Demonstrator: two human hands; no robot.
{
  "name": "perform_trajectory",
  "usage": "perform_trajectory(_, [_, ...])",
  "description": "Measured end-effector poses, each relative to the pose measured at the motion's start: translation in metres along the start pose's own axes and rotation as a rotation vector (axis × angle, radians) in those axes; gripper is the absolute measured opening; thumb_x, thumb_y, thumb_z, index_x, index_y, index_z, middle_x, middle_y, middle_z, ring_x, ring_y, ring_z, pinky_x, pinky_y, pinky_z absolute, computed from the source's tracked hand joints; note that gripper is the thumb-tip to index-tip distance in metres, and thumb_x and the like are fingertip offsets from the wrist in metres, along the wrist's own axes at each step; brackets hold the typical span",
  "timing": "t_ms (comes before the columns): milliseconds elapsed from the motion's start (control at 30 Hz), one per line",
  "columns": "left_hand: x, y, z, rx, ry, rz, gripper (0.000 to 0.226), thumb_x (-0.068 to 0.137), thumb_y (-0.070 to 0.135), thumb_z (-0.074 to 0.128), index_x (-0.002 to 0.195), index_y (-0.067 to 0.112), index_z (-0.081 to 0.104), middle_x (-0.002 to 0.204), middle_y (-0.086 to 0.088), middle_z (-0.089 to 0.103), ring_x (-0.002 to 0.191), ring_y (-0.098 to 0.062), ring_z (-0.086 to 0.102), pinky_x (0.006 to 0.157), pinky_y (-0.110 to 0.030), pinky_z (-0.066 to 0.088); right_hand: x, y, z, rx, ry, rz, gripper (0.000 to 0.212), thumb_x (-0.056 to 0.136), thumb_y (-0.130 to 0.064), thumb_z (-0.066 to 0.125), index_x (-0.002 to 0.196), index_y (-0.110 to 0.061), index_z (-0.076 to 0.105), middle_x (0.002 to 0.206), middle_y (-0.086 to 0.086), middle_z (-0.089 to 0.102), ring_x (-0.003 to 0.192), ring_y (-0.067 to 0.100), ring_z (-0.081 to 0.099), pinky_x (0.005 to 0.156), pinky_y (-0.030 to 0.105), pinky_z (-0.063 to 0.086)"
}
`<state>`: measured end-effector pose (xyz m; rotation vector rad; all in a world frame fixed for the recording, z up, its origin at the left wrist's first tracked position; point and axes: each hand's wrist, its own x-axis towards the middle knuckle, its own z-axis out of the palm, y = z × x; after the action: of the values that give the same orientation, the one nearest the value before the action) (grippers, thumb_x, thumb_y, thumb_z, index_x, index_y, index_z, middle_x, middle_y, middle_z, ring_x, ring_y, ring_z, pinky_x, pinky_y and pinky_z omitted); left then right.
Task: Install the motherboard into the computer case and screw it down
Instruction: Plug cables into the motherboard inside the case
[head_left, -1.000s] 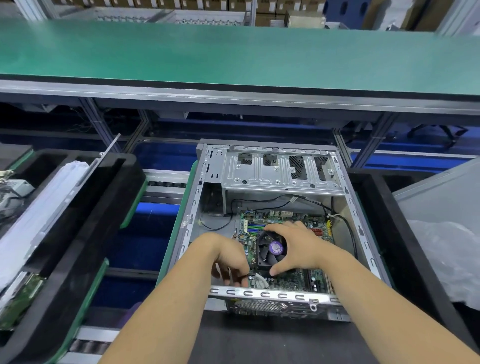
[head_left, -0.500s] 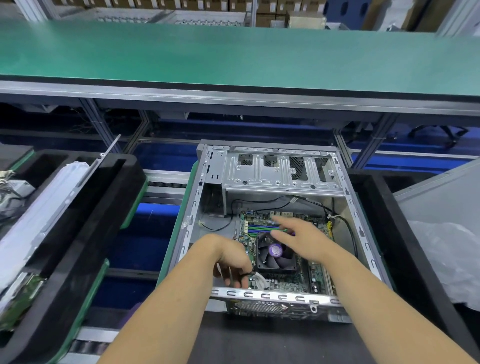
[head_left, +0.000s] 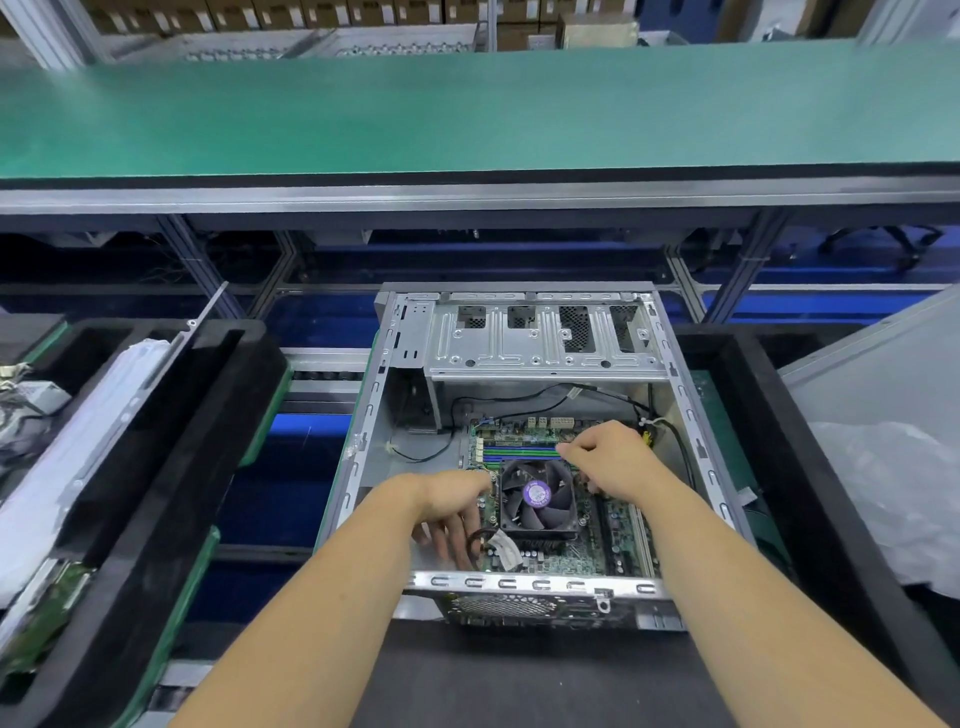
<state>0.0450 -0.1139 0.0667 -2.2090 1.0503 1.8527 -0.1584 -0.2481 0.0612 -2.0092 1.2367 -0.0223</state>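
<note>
Board (head_left: 550, 558) sits low-centre in the case (head_left: 691, 415); my left hand (head_left: 452, 512) splays fingers on its edge, right hand (head_left: 610, 460) curls loosely, so I nudge gently until holes align.

Two bare forearms, no sleeves, left hand (head_left: 451, 512), right hand (head_left: 613, 457)

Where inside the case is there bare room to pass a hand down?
Bare floor lies left of the motherboard, between it and the case left wall, crossed by one thin black cable. Around the fan it is crowded: both hands and components.
</note>
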Motion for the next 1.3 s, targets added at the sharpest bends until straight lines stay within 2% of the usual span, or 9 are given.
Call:
perform_trajectory(200, [0.01,0.007,0.001,-0.04,0.335,0.274,0.06,0.099,0.061,0.041,0.08,0.009,0.064,0.069,-0.005,0.073,0.048,-0.016,0.053,0.052,-0.025,0.04,-0.001,-0.003,-0.001,0.037,-0.031,0.038,0.039,0.097,-0.036,0.066,0.072,-0.006,0.06,0.057,0.007,0.061,0.035,0.006,0.053,0.044,0.019,0.044])
perform_trajectory(433, [0.011,0.009,0.001,-0.099,0.345,0.339,0.047,0.098,0.051,0.056,0.075,0.01,0.059,0.064,-0.004,0.065,0.049,-0.015,0.048,0.05,-0.023,0.039,-0.001,-0.008,-0.001,0.025,-0.036,0.076,0.043,0.097,-0.034,0.067,0.065,-0.01,0.05,0.06,0.008,0.056,0.047,0.017,0.053,0.052,0.024,0.043])
perform_trajectory(533, [0.004,0.009,-0.006,-0.174,0.383,0.295,0.045,0.092,0.049,0.065,0.063,0.015,0.06,0.051,0.004,0.06,0.041,-0.01,0.043,0.042,-0.016,0.031,-0.001,-0.009,0.003,-0.002,0.014,0.036,0.034,0.096,-0.035,0.067,0.082,-0.005,0.068,0.072,0.004,0.064,0.059,0.016,0.053,0.056,0.025,0.042])
perform_trajectory(667, [0.003,0.005,-0.016,-0.409,0.57,0.157,0.028,0.087,0.023,0.051,0.066,0.006,0.06,0.057,-0.007,0.06,0.044,-0.017,0.043,0.049,-0.022,0.03,-0.006,-0.017,0.007,-0.091,0.065,-0.027,0.013,0.093,-0.031,0.066,0.104,-0.024,0.069,0.1,-0.005,0.066,0.091,0.018,0.062,0.084,0.034,0.053])
perform_trajectory(800, [0.01,0.0,-0.015,-0.144,0.693,0.084,0.013,0.095,0.011,0.048,0.095,0.003,0.057,0.069,-0.008,0.052,0.057,-0.019,0.046,0.049,-0.024,0.035,-0.006,-0.046,0.02,-0.22,0.114,-0.225,0.02,0.094,-0.029,0.06,0.11,-0.026,0.071,0.112,-0.004,0.066,0.109,0.022,0.058,0.101,0.046,0.046])
perform_trajectory(867, [0.014,-0.002,-0.014,-0.041,0.654,0.078,0.023,0.094,0.01,0.051,0.11,0.002,0.064,0.093,-0.013,0.067,0.079,-0.025,0.061,0.069,-0.03,0.051,-0.006,-0.06,0.03,-0.324,0.083,-0.304,0.022,0.096,-0.03,0.058,0.113,-0.028,0.07,0.112,-0.004,0.065,0.111,0.023,0.056,0.104,0.048,0.04])
perform_trajectory(1000, [0.017,-0.001,-0.012,-0.048,0.657,0.13,0.026,0.088,0.0,0.051,0.105,-0.001,0.071,0.1,-0.016,0.07,0.101,-0.031,0.068,0.083,-0.038,0.055,-0.003,-0.078,0.04,-0.51,-0.022,-0.388,0.033,0.096,-0.037,0.058,0.127,-0.027,0.066,0.115,0.001,0.064,0.116,0.027,0.054,0.105,0.047,0.034])
perform_trajectory(1167, [0.017,0.003,-0.015,-0.179,0.664,0.189,0.017,0.086,-0.003,0.048,0.079,0.003,0.062,0.081,-0.017,0.063,0.073,-0.029,0.058,0.064,-0.032,0.043,0.0,-0.11,0.061,-0.647,-0.088,-0.443,0.023,0.089,-0.019,0.061,0.111,-0.017,0.067,0.108,0.008,0.067,0.108,0.032,0.06,0.093,0.044,0.041])
perform_trajectory(1300, [0.019,0.003,-0.018,-0.361,0.743,0.211,0.016,0.087,-0.004,0.051,0.086,0.004,0.064,0.076,-0.013,0.057,0.07,-0.025,0.05,0.064,-0.031,0.041,0.008,-0.108,0.068,-0.583,-0.049,-0.343,0.02,0.089,-0.001,0.055,0.1,-0.007,0.07,0.102,0.019,0.069,0.096,0.037,0.066,0.078,0.039,0.051])
